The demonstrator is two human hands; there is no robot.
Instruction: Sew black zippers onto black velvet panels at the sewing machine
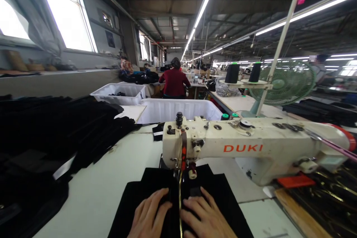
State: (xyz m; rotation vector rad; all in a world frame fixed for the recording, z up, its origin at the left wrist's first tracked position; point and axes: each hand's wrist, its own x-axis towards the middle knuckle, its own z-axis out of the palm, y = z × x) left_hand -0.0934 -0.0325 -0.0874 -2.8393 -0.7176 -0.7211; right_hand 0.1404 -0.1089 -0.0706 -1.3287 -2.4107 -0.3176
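Note:
Black fabric [134, 197] lies spread on the pale sewing table [97, 182], its far part under the head of a white sewing machine [206, 148] marked DUKI. A narrow gold-coloured zipper strip [180, 197] runs lengthwise down the middle of the fabric to the presser foot area. My left hand [152, 214] lies on the fabric left of the strip, fingers stretched forward. On the other side my right hand [205, 215] rests with fingers spread, the fingertips close to the strip. The needle itself cannot be made out.
Black cloth pieces [55, 130] are heaped on the left. White plastic bins [178, 109] stand behind the machine. Thread cones [232, 73] sit on a stand beside a green fan [284, 81]. Gold-edged black strips [329, 193] lie at right. A person in red [174, 81] sits ahead.

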